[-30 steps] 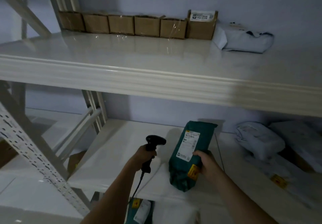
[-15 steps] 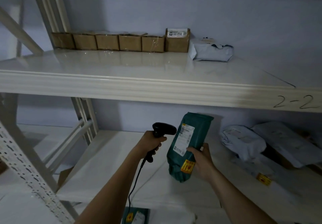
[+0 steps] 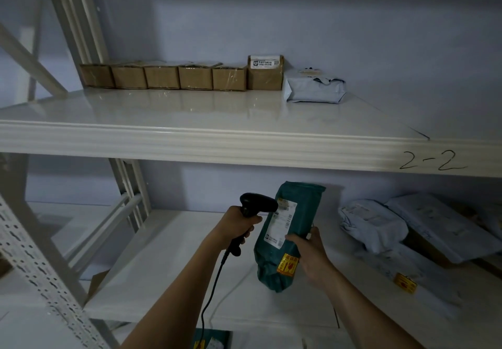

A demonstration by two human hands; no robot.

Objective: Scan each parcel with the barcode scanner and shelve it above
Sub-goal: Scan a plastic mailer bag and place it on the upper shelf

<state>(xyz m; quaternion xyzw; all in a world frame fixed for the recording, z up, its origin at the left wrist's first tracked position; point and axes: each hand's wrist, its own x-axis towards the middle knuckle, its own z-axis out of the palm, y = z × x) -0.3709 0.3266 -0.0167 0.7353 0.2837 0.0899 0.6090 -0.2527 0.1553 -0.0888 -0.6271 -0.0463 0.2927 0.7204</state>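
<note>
My right hand (image 3: 307, 251) grips a dark green parcel bag (image 3: 296, 213) upright in front of the lower shelf, its white label turned to the left and a yellow sticker near its bottom. My left hand (image 3: 236, 225) holds the black barcode scanner (image 3: 258, 203) by its handle, the head pointing at the label from close by. The scanner's cable hangs down past my left forearm. On the upper shelf (image 3: 206, 142) stands a row of several brown boxes (image 3: 179, 77) with a grey parcel bag (image 3: 315, 90) at its right end.
Grey parcel bags (image 3: 372, 223) and a box lie on the right of the lower shelf (image 3: 163, 280). The upper shelf's edge is marked "2-2" (image 3: 432, 160). A perforated rack upright (image 3: 35, 267) slants at the left. Another green parcel (image 3: 212, 342) shows below.
The green parcel and the scanner have both risen toward the upper shelf's edge, and the scanner head has closed in on the label. The view has tilted upward.
</note>
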